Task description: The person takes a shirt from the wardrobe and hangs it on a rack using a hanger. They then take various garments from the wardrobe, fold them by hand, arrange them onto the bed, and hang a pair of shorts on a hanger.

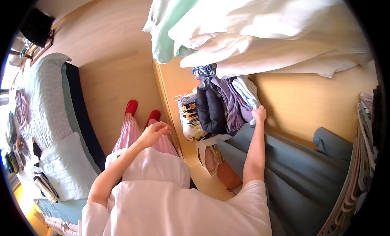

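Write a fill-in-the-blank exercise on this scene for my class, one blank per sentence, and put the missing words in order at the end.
1. The hand touching the folded clothes is the person's ____ one.
2. The slippers are coloured ____.
3. The trousers have white and ____ stripes.
4. The bed is on the person's ____ side.

Missing words: right; red; pink; left.

No readable text or labels
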Available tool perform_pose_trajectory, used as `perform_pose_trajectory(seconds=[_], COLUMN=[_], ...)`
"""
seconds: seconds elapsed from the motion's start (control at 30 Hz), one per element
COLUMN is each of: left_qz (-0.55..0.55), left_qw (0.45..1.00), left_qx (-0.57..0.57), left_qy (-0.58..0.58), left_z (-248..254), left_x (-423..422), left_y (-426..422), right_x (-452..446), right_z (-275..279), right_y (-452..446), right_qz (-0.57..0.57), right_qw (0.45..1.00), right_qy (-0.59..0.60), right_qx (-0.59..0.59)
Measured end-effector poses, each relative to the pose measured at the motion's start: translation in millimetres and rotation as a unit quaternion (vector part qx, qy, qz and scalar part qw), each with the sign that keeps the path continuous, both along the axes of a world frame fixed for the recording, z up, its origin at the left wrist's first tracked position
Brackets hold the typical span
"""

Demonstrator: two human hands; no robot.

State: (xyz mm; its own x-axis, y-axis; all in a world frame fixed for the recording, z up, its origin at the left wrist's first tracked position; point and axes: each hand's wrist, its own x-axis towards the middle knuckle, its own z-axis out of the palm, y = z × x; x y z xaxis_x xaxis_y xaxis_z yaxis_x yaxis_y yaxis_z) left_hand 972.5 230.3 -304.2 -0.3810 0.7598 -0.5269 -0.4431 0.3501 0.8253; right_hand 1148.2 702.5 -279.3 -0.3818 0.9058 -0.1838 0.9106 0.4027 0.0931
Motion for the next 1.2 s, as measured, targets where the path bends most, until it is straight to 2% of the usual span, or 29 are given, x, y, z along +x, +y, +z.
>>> perform_pose_trajectory(seconds=[0.07,0.1,0.13,0.17,0.2,0.23,0.3,0.37,0.43,0.53,0.6,0.7,0.73,0.83,0.87,0.97,1.0,1.03,1.13,1.2], left_qz=[-0.002,-0.005,-0.014,-0.024,-0.025,-0.034,-0.040,-0.031,-0.024,-0.021,-0.003,-0.009,-0.011,0.003,0.000,-0.006,-0.006,-0.009,-0.003,0.044], left_qw=[0.999,0.999,0.999,0.999,0.999,0.999,0.999,0.999,0.999,0.999,0.999,1.000,1.000,0.999,0.999,0.999,0.999,0.999,0.999,0.996], left_qx=[0.008,0.007,0.012,0.016,0.012,0.015,0.017,0.020,0.019,-0.003,-0.008,-0.010,-0.013,0.001,-0.004,-0.006,-0.005,-0.005,-0.008,0.017], left_qy=[-0.038,-0.039,-0.032,-0.026,-0.028,-0.028,-0.024,-0.022,-0.021,-0.026,-0.044,-0.022,-0.022,-0.033,-0.033,-0.034,-0.034,-0.034,-0.035,-0.074], left_z=[-1.2,0.2,3.0,5.0,5.2,4.9,7.5,10.2,8.9,6.3,-0.9,-4.7,-6.6,-13.1,-14.4,-15.7,-16.2,-17.2,-12.7,6.2], left_x=[6.4,7.9,6.4,5.9,5.6,4.3,1.1,-0.4,-1.7,-1.1,3.0,5.2,6.4,7.8,8.4,10.6,10.7,10.7,10.2,0.3], left_y=[7.8,12.0,17.7,21.7,25.1,28.1,31.5,33.0,32.6,30.7,28.4,22.9,21.0,16.8,15.8,11.7,10.9,9.8,1.5,-2.6], right_x=[-6.5,1.6,-8.6,2.1,17.4,7.4,17.1,2.1,3.1,-12.4,-15.3,-20.7,-26.3,-36.9,-29.9,-31.4,-30.0,-28.3,-11.2,-1.3], right_z=[0.3,-23.1,-14.7,-39.3,-67.7,-59.1,-77.2,-49.4,-58.1,-54.9,-69.4,-91.7,-89.9,-77.2,-87.3,-84.5,-78.9,-77.1,-57.9,-54.1], right_y=[-25.9,-30.8,-56.3,-57.5,-67.3,-93.8,-114.7,-153.4,-180.1,-224.9,-232.4,-217.1,-214.9,-215.3,-213.1,-206.7,-203.1,-193.3,-147.1,-126.0], right_qz=[0.018,0.037,0.020,0.032,0.131,0.093,0.104,0.077,0.209,0.255,0.128,0.175,0.199,0.239,0.248,0.218,0.211,0.164,0.093,0.068], right_qw=[1.000,0.997,0.999,0.999,0.989,0.995,0.994,0.997,0.973,0.964,0.992,0.982,0.974,0.960,0.960,0.966,0.963,0.973,0.995,0.997], right_qy=[0.017,0.040,0.042,0.021,0.070,-0.008,0.035,0.019,0.046,0.065,-0.013,-0.015,-0.068,-0.125,-0.093,-0.125,-0.131,-0.122,-0.044,0.010], right_qx=[0.014,0.051,0.003,-0.033,0.001,-0.035,-0.013,0.015,0.089,0.033,0.012,0.075,0.079,0.068,0.093,0.059,0.106,0.103,0.002,-0.030])
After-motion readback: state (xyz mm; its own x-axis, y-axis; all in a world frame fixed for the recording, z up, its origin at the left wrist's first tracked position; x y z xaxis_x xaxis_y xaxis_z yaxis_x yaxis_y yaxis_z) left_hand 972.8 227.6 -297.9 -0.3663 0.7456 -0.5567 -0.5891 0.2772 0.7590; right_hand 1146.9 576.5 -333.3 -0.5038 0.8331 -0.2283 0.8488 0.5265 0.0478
